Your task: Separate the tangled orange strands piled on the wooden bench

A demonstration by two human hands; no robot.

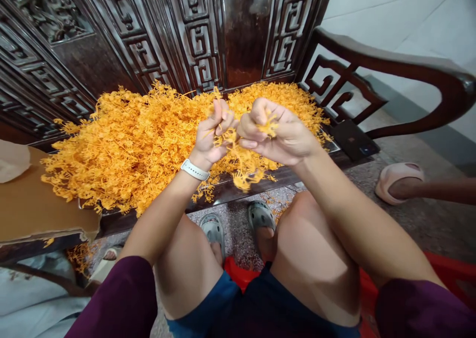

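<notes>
A large heap of tangled orange plastic pieces (134,140) covers the seat of a dark carved wooden bench. In front of the heap, my left hand (215,132) has its fingers closed on some orange pieces, with a pale watch strap on the wrist. Close beside it, my right hand (277,132) pinches more of them, and a bit sticks out between the fingers. An orange cluster (243,172) hangs below and between both hands, slightly blurred.
Cardboard (55,214) lies at the left end of the bench. A dark flat object (355,140) rests by the curved armrest (401,60) at right. Another person's foot in a pink shoe (399,179) is on the floor at right. Orange scraps (82,256) lie low at left.
</notes>
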